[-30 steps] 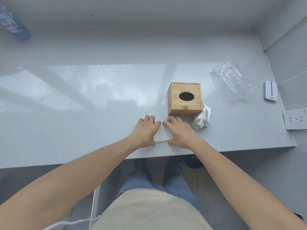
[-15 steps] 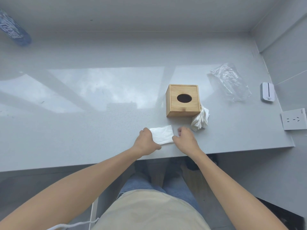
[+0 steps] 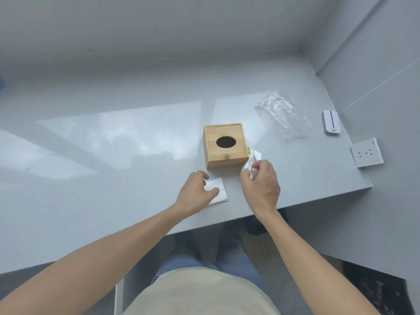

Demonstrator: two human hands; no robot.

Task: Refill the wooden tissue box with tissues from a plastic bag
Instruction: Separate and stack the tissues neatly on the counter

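The wooden tissue box [image 3: 225, 145] stands on the grey table [image 3: 113, 178] with its dark oval opening facing up. A loose bunch of white tissues [image 3: 251, 161] lies against its right front corner, and my right hand [image 3: 261, 185] has its fingers closed on that bunch. A flat folded stack of tissues [image 3: 219, 193] lies in front of the box near the table edge. My left hand [image 3: 195, 193] rests on its left part, thumb and fingers pressing it. The empty clear plastic bag [image 3: 283, 112] lies crumpled to the back right.
A white wall socket [image 3: 366, 152] and a small white device [image 3: 330, 122] sit at the right where the table meets the wall. The table's front edge runs just below my hands. A dark floor patch [image 3: 375, 289] shows at the lower right.
My right hand left the folded stack and moved up-right to grip the loose tissues beside the box. My left hand stayed on the folded stack. The camera view shifted left.
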